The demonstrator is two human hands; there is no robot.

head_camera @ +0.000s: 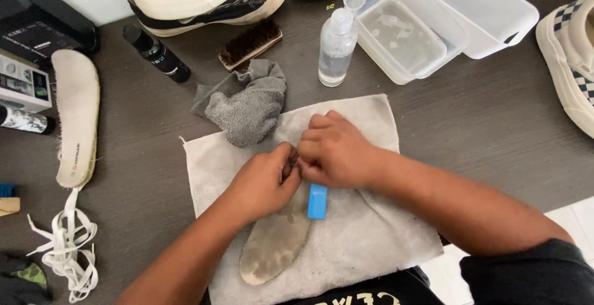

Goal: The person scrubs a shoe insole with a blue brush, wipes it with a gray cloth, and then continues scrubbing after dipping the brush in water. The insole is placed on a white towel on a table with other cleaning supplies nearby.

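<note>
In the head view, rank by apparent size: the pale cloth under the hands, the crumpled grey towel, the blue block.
1. Pale flat cloth, largest.
2. Crumpled grey terry towel.
3. Small blue rectangular block, smallest, partly hidden by the right hand.

We see a matt, stained insole (275,243) on rough grey cloth (365,237); at eleven o'clock a nubby terry rag (247,110), beyond it clear glossy plastic tubs (433,20).
</note>
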